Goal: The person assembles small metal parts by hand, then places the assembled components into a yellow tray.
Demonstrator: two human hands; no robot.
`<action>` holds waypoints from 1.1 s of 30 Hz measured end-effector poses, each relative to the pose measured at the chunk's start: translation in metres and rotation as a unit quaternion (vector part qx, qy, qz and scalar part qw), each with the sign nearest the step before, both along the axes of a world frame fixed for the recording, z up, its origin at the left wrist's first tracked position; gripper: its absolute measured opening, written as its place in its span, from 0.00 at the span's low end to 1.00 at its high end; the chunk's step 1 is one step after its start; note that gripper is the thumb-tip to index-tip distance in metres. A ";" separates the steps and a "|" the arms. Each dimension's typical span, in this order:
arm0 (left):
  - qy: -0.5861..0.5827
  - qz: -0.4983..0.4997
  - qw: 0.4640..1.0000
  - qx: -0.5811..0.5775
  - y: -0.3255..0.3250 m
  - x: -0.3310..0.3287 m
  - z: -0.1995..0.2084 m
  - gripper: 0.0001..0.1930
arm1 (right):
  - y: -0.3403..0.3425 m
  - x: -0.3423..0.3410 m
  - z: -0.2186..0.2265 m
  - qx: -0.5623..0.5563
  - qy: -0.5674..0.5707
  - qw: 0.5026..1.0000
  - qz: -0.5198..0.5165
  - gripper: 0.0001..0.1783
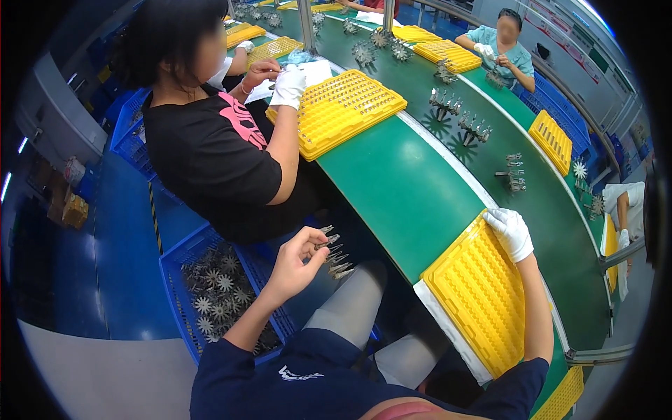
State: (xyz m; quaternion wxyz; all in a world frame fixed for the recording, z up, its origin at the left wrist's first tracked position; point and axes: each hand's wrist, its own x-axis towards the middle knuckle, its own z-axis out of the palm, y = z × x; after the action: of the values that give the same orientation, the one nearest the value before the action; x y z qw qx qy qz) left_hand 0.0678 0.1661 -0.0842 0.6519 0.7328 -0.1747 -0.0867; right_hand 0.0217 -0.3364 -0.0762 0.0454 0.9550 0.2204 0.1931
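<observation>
My bare left hand (297, 262) pinches a metal clip rack (337, 257), a small fixture with several prongs, held above my lap beside the bench. My right hand (509, 234), in a white glove, grips the far corner of a yellow ridged tray (476, 301). The tray lies at the bench edge in front of me, with a white sheet (448, 329) showing under its left side. My right thumb is partly hidden against the tray. No parts can be made out in the tray's rows.
A blue basket (210, 301) of star-shaped metal racks stands on the floor at left. A co-worker (210, 140) works beside a filled yellow tray (350, 105). More racks (514, 173) stand on the green conveyor (560, 231). Another person (504, 52) sits across it.
</observation>
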 end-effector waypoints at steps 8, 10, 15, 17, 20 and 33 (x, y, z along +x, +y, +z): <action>-0.008 -0.003 1.000 0.024 0.002 -0.003 -0.002 0.08 | 0.002 -0.003 -0.009 -0.014 -0.077 0.997 0.022 0.10; 0.000 -0.014 0.999 0.032 0.003 -0.005 0.002 0.09 | 0.003 -0.002 -0.008 -0.038 -0.059 0.997 -0.011 0.09; -0.001 -0.027 1.000 0.016 0.002 -0.003 0.012 0.12 | 0.002 0.000 -0.015 -0.031 -0.072 0.996 -0.053 0.09; -0.037 -0.047 0.998 0.037 0.003 0.003 0.021 0.15 | 0.011 -0.001 -0.011 0.006 -0.089 0.990 -0.108 0.08; -0.145 -0.023 0.987 0.058 -0.001 0.006 0.049 0.13 | 0.065 0.006 0.026 0.193 -0.061 0.976 -0.075 0.09; -0.374 0.049 0.911 0.167 -0.019 -0.002 0.105 0.06 | 0.258 -0.006 0.113 0.377 0.163 0.912 -0.011 0.08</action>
State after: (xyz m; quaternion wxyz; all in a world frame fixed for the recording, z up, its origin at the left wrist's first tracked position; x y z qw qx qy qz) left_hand 0.0656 0.1467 0.0212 0.4099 0.8175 -0.3525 0.1985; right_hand 0.0162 -0.0785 0.0364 -0.3527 0.9216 0.1248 0.1030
